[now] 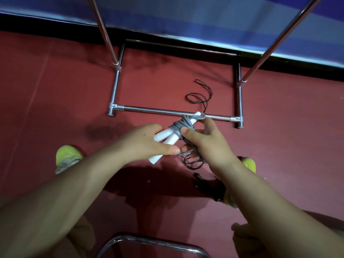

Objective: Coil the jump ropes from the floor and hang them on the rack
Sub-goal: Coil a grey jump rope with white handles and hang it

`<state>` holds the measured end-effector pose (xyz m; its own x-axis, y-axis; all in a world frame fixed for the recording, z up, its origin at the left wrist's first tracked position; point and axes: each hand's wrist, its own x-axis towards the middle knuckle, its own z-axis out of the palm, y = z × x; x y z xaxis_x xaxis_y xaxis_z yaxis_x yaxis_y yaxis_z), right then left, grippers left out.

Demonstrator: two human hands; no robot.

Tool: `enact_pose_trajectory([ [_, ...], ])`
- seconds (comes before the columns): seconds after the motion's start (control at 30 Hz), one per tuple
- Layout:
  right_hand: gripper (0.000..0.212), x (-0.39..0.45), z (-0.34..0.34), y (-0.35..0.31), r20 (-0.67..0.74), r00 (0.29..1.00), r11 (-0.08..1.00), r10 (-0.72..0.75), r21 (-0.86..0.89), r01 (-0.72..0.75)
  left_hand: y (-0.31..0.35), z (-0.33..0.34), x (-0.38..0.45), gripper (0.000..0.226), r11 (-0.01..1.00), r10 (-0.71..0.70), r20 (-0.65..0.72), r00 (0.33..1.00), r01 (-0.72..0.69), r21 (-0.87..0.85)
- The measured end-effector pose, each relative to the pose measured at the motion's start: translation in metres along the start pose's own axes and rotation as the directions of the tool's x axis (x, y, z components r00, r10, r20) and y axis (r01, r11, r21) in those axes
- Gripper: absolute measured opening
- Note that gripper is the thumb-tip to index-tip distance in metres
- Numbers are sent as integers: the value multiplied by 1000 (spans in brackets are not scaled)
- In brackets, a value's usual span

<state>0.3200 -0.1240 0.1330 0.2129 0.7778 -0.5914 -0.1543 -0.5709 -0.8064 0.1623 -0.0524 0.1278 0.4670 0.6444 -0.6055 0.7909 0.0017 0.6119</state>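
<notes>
A jump rope with two white handles (168, 141) and a grey cord (181, 125) wound round them is held over the red floor. My left hand (147, 142) grips the white handles from the left, thumb near their lower ends. My right hand (202, 140) pinches the grey coil from the right, and loose loops of cord hang below it. A second, dark jump rope (200, 96) lies looped on the floor inside the base of the metal rack (171, 111). Its black handles (208, 187) lie by my right forearm.
The rack's two slanted uprights (106, 32) rise toward the top of the view in front of a blue wall panel (186, 17). My yellow-green shoes (68, 158) stand on the floor. A curved chrome bar (152, 243) sits at the bottom edge.
</notes>
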Motion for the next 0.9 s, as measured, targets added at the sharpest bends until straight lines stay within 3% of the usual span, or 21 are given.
enact_pose_trajectory([
  [0.07, 37, 0, -1, -1, -9, 1000, 1000, -15, 21, 15, 5, -1, -3, 44, 975, -20, 82, 996, 38, -221],
  [0.17, 29, 0, -5, -6, -14, 998, 993, -67, 93, 68, 11, -7, -6, 59, 752, -89, 333, 939, 283, -595],
  [0.27, 29, 2, -8, -9, 10, 988, 974, -153, 169, 149, 9, -11, -6, 77, 589, 15, 561, 827, 446, -674],
  [0.4, 37, 2, -9, -10, 29, 984, 969, -176, 181, 168, 7, -10, -7, 70, 494, 135, 575, 807, 448, -745],
  [0.63, 24, 2, -3, -3, 89, 996, 1000, 1, 27, -3, 10, -7, -8, 57, 577, 67, 540, 839, 409, -707],
  [0.73, 22, 2, -5, -7, 60, 998, 998, -1, -63, 5, 12, -2, -7, 53, 696, -38, 409, 912, 318, -644],
  [0.8, 16, 2, -6, -8, 53, 998, 976, -32, -213, 43, 14, 2, -6, 52, 771, -76, 299, 951, 246, -587],
  [0.9, 18, 2, -7, -6, 80, 995, 925, -52, -371, 79, 15, 7, -7, 50, 804, -92, 208, 974, 196, -562],
])
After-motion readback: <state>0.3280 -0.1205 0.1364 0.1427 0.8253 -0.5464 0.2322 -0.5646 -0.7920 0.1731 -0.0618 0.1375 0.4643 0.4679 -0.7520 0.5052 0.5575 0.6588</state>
